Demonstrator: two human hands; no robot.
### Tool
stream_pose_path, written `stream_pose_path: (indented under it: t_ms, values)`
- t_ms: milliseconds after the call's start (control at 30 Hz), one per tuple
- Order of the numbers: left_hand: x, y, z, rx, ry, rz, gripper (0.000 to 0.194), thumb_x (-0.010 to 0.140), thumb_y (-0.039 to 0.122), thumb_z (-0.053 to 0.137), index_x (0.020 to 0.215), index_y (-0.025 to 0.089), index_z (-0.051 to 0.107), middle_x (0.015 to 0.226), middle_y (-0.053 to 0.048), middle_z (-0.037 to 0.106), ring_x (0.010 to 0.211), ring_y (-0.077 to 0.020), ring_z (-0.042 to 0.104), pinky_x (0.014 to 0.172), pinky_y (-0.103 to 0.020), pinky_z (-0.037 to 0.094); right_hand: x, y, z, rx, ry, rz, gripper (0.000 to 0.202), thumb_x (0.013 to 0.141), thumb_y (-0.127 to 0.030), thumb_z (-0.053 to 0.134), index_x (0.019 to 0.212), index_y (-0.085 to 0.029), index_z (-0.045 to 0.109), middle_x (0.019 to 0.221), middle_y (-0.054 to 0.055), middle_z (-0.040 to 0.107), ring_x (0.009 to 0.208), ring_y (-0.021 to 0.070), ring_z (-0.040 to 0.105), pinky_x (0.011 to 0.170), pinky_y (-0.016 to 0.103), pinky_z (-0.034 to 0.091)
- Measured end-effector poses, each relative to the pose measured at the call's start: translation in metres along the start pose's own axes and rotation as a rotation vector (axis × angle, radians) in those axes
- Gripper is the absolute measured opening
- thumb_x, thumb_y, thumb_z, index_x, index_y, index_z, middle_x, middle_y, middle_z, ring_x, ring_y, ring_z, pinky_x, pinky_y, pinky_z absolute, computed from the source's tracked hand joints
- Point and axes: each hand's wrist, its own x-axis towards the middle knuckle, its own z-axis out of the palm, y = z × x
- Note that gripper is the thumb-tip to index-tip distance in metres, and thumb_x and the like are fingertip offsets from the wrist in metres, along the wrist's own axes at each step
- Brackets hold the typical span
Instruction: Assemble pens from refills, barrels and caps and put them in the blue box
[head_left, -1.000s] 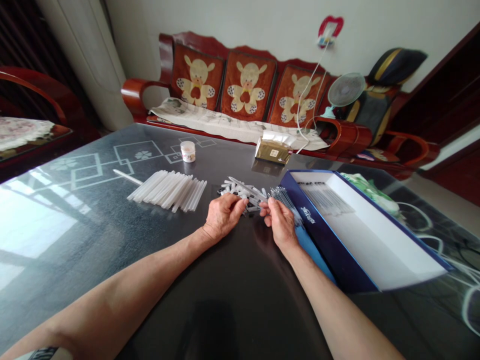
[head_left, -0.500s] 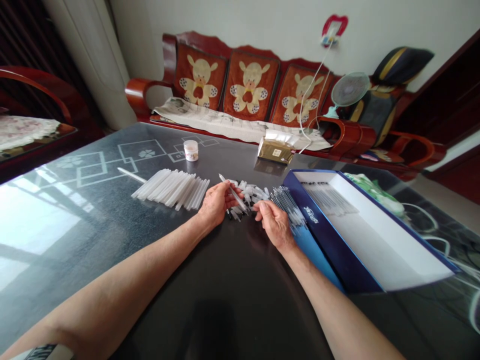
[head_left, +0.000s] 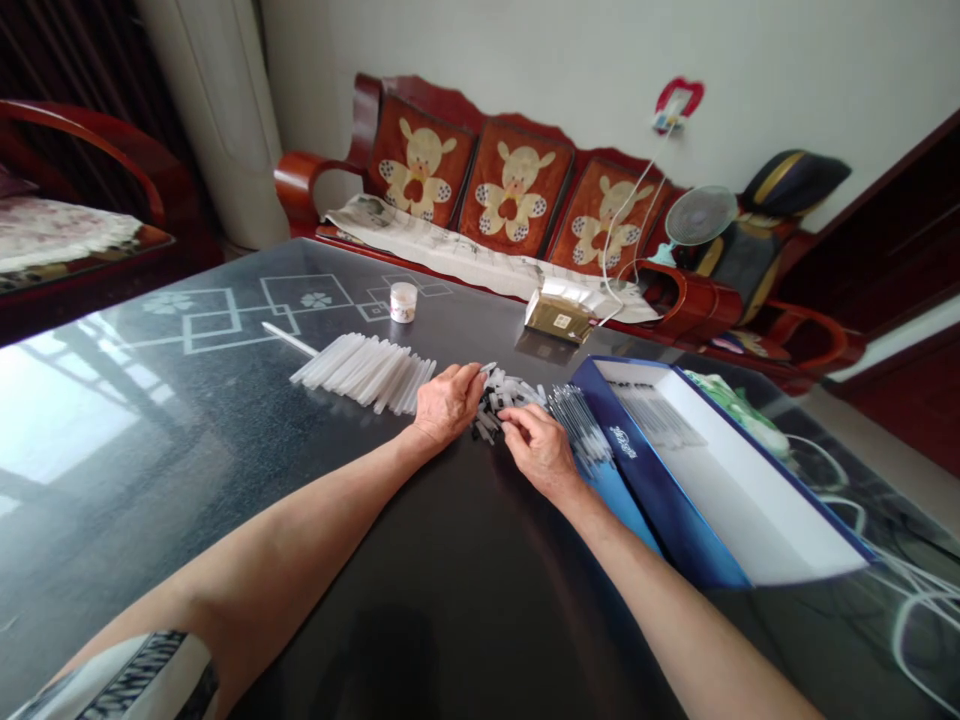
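My left hand (head_left: 450, 402) is closed around a white pen (head_left: 488, 367), and just the pen's tip end shows past the fingers. Close to it, my right hand (head_left: 541, 448) reaches into a pile of small white and black pen caps (head_left: 517, 387), thumb and fingertips pressed together. Whatever sits in that pinch is too small to make out. Left of my left hand lies a row of whitish pen barrels (head_left: 360, 368), with one barrel (head_left: 289, 338) apart at its far end. Thin pen refills (head_left: 579, 420) lie in a bunch just right of my right hand.
A blue box (head_left: 780, 480) with a white inside stands on the right, holding more refills (head_left: 660, 410). Farther back on the dark table (head_left: 420, 600) are a small white jar (head_left: 403, 302) and a tissue pack (head_left: 561, 312). White cables (head_left: 900, 590) trail at the right edge.
My left hand has turned, so the pen it holds is now mostly hidden. My right hand's fingers have moved in against the caps pile. The whole view has shifted slightly.
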Motion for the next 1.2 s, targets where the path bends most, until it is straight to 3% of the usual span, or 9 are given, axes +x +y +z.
stream_pose_path:
  t_ms: [167,300,533,767,900,1033,1200]
  values:
    - [0.001,-0.002,0.003,0.019,0.005,-0.002,0.03,0.095,0.038,0.044,0.106,0.021,0.067,0.089,-0.006,0.069,0.08,-0.0168,0.064,0.062,-0.023,0.042,0.015,-0.028,0.013,-0.263,-0.081,-0.01,0.02,0.084,-0.026,0.056,0.1,-0.021,0.067,0.094,0.009,0.062,0.083,0.0216,0.06,0.071,0.033,0.048]
    - [0.001,-0.004,0.004,0.02,-0.001,-0.009,0.03,0.095,0.038,0.043,0.104,0.022,0.066,0.088,-0.005,0.068,0.078,-0.0172,0.064,0.061,-0.024,0.041,0.01,-0.028,0.018,-0.329,-0.106,-0.018,0.02,0.084,-0.022,0.054,0.099,-0.021,0.067,0.092,0.01,0.06,0.079,0.0224,0.059,0.069,0.035,0.048]
    - [-0.002,-0.002,0.005,0.056,-0.073,0.105,0.032,0.097,0.038,0.039,0.103,0.021,0.065,0.087,-0.006,0.066,0.08,-0.0176,0.064,0.061,-0.024,0.043,-0.011,-0.006,0.013,-0.133,0.013,-0.057,0.019,0.088,-0.02,0.051,0.102,-0.02,0.064,0.099,0.009,0.062,0.095,0.0229,0.061,0.085,0.036,0.05]
    - [-0.003,0.002,0.001,0.101,-0.183,0.234,0.028,0.095,0.031,0.04,0.09,0.018,0.065,0.084,-0.006,0.063,0.08,-0.0167,0.062,0.067,-0.024,0.046,-0.015,0.002,0.011,0.04,0.125,0.009,0.016,0.087,-0.02,0.053,0.098,-0.022,0.064,0.097,0.007,0.064,0.088,0.0201,0.062,0.079,0.034,0.053]
    - [-0.004,0.0,0.003,0.082,-0.181,0.268,0.028,0.096,0.033,0.04,0.099,0.019,0.064,0.086,-0.005,0.064,0.081,-0.017,0.063,0.067,-0.024,0.047,-0.013,0.01,0.009,0.171,0.236,0.108,0.021,0.088,-0.023,0.051,0.106,-0.02,0.063,0.103,0.01,0.062,0.089,0.0199,0.062,0.077,0.035,0.054]
    - [-0.005,0.001,0.004,0.092,-0.19,0.293,0.03,0.096,0.034,0.041,0.112,0.02,0.062,0.086,-0.005,0.064,0.079,-0.0165,0.064,0.065,-0.023,0.047,-0.012,0.019,0.01,0.272,0.291,0.183,0.023,0.089,-0.026,0.05,0.107,-0.02,0.063,0.109,0.01,0.061,0.097,0.0208,0.062,0.087,0.039,0.052]
    - [-0.009,0.007,0.003,0.105,-0.224,0.379,0.031,0.096,0.035,0.039,0.109,0.02,0.063,0.083,-0.005,0.064,0.076,-0.0155,0.064,0.06,-0.022,0.046,-0.006,0.03,0.012,0.645,0.387,0.392,0.025,0.087,-0.038,0.055,0.103,-0.02,0.06,0.1,0.007,0.066,0.094,0.0193,0.065,0.087,0.038,0.053]
